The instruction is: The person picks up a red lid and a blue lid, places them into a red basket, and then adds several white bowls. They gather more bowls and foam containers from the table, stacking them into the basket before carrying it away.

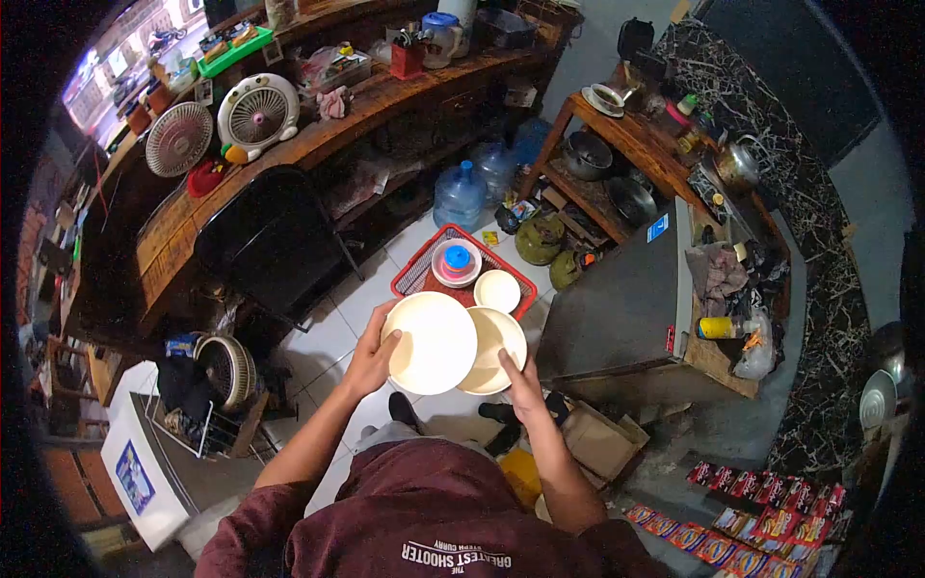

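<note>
Near one basket (492, 257), two hands (371, 359) (524, 387) hold two plates (431, 344) (500, 351) (overlapping).

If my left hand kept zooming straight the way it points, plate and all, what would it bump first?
Probably the red basket on the floor, just past the cream plate your left hand holds. It's hard to tell how high your hand is, so it might pass over instead.

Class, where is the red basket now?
In the head view, the red basket sits on the floor, left of the grey cabinet, between the blue water jug and the held dishes.
</note>
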A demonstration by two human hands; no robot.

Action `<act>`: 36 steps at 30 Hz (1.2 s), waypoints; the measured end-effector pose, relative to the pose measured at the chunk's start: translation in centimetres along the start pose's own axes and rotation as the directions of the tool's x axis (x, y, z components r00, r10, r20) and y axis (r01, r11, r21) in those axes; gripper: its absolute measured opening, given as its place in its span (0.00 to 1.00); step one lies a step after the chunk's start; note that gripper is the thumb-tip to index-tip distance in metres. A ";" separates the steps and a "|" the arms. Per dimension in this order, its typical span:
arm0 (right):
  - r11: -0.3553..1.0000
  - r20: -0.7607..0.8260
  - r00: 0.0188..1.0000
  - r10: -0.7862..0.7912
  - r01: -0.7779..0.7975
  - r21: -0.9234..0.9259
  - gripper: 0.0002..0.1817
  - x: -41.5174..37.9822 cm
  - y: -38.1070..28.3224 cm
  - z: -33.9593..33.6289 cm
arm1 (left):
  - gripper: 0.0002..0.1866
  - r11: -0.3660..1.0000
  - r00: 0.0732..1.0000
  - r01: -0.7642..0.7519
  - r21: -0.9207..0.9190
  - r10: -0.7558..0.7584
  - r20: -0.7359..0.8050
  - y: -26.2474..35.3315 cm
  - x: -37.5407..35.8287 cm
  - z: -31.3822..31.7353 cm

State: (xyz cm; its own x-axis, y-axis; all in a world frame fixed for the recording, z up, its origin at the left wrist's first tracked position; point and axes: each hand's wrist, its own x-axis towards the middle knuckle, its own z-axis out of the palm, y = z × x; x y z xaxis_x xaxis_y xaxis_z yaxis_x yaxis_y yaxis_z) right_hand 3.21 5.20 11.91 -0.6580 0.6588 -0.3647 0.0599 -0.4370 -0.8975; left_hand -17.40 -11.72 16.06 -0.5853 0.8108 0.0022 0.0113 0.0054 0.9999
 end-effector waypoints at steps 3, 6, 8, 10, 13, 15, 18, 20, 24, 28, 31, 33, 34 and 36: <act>0.994 -0.130 0.987 0.093 -0.086 0.066 0.33 1.0 -1.0 1.1 | 0.21 1.000 1.000 0.009 -0.003 -0.009 -0.009 -0.2 2.0 -2.6; 0.992 -0.219 0.969 0.112 -0.094 0.089 0.32 1.5 -2.2 1.7 | 0.20 0.998 0.999 -0.037 0.054 0.039 -0.025 -1.0 4.0 -4.5; 0.982 -0.270 0.958 0.097 -0.047 0.183 0.34 1.6 -2.3 1.6 | 0.20 1.000 1.000 -0.009 0.024 0.009 -0.009 -1.2 5.2 -5.0; 0.974 -0.301 0.946 0.121 -0.055 0.220 0.34 2.0 -1.8 0.8 | 0.20 1.000 1.000 0.029 -0.007 -0.029 0.005 -1.7 6.2 -5.2; 0.971 -0.353 0.922 0.161 -0.083 0.225 0.33 2.2 -1.8 0.0 | 0.19 0.998 0.998 0.048 0.048 -0.049 0.027 -3.1 7.7 -4.9; 0.970 -0.375 0.910 0.178 -0.099 0.220 0.34 2.4 -1.2 -1.0 | 0.18 0.989 0.997 0.075 0.128 -0.078 0.016 -5.1 8.5 -4.3; 0.961 -0.377 0.904 0.201 -0.107 0.254 0.35 3.0 -0.4 -2.8 | 0.17 0.983 0.998 0.052 0.174 -0.056 0.018 -7.5 9.7 -2.8; 0.947 -0.361 0.904 0.229 -0.122 0.297 0.36 3.6 0.0 -4.1 | 0.16 0.978 0.988 0.142 0.150 -0.149 0.033 -7.8 10.4 -1.5; 0.924 -0.364 0.887 0.284 -0.152 0.351 0.35 5.3 0.0 -6.5 | 0.15 0.974 0.980 0.198 0.112 -0.201 0.014 -9.5 12.3 1.9; 0.907 -0.337 0.887 0.316 -0.178 0.380 0.35 8.0 0.0 -10.1 | 0.15 0.943 0.946 0.325 0.076 -0.325 -0.011 -11.7 15.2 6.0; 0.900 -0.397 0.837 0.377 -0.229 0.372 0.34 10.1 2.0 -13.4 | 0.14 0.920 0.929 0.368 0.131 -0.359 -0.089 -18.7 16.7 8.4; 0.887 -0.382 0.824 0.419 -0.282 0.365 0.33 11.0 1.6 -14.6 | 0.13 0.913 0.929 0.357 0.197 -0.325 -0.177 -21.7 17.5 10.4; 0.873 -0.398 0.793 0.462 -0.325 0.364 0.34 11.8 2.6 -15.6 | 0.13 0.903 0.925 0.372 0.214 -0.340 -0.170 -23.2 17.9 10.9; 0.869 -0.435 0.760 0.482 -0.351 0.348 0.35 12.2 3.5 -16.7 | 0.18 0.823 0.906 0.423 0.378 -0.373 -0.202 -25.5 18.6 12.3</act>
State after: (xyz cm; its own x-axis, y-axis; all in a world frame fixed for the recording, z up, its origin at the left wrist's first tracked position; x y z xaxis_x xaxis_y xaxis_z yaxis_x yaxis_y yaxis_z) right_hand 7.89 21.93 0.21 -0.1446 0.5572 -0.8177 0.0215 -0.8244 -0.5655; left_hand -18.59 10.40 -9.53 -0.6983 0.6140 -0.3680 0.0682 0.5688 0.8196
